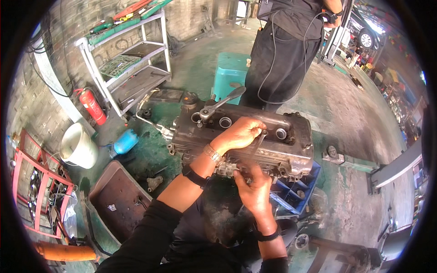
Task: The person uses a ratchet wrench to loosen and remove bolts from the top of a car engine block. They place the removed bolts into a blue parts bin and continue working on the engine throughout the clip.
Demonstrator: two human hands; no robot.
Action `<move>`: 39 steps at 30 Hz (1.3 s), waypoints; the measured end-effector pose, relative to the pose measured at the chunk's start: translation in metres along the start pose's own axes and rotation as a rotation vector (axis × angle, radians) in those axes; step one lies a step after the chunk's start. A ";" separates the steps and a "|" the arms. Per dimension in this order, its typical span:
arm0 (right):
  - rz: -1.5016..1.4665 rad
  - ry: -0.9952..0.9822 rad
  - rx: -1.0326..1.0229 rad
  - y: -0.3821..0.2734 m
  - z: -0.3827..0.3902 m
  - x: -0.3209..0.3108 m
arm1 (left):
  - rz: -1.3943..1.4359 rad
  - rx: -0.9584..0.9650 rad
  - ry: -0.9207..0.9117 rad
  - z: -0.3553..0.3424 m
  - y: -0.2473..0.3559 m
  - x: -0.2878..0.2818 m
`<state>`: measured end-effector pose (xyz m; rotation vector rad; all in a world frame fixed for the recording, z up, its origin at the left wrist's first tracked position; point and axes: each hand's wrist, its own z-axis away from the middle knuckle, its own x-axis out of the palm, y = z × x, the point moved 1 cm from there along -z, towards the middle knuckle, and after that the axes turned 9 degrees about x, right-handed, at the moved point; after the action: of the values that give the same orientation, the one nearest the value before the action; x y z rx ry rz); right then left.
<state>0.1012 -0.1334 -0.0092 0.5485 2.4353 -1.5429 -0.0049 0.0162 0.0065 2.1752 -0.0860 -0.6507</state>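
Note:
A grimy engine top with a valve cover [289,150] and round openings spans the middle. A ratchet [221,103] with an upright socket sits on its left part, handle angled up to the right. My left hand [243,132] is over the cover, fingers pinched around something I cannot make out, at the upper end of a long metal wrench [260,143]. My right hand [255,186] is lower, at the near side of the engine, curled around the wrench's lower end, partly smeared by motion.
A person in dark clothes [280,54] stands beyond the engine beside a teal stool [226,63]. Around are a tool cart [81,44], fire extinguisher [91,103], white bucket [77,143], blue jug [124,143], drain tray [102,186], blue crate [296,202] and a lift arm [396,161].

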 end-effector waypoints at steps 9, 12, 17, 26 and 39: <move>-0.068 -0.230 0.067 -0.005 -0.025 0.015 | 0.060 -0.082 -0.126 -0.002 0.002 -0.009; -0.094 -0.255 0.101 -0.006 -0.026 0.014 | 0.127 -0.008 -0.089 -0.002 -0.003 -0.009; -0.253 -0.258 0.146 -0.008 -0.025 0.014 | 0.150 -0.040 -0.115 -0.002 -0.007 -0.010; -0.768 0.009 0.392 0.004 -0.008 0.032 | 0.164 -0.023 -0.089 -0.001 -0.002 -0.007; -0.610 0.039 0.435 0.020 0.010 -0.037 | 0.214 0.015 -0.046 0.000 -0.006 -0.001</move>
<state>0.1430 -0.1418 -0.0162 -0.1387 2.4244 -2.3387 -0.0066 0.0206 0.0026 2.1284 -0.3441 -0.5792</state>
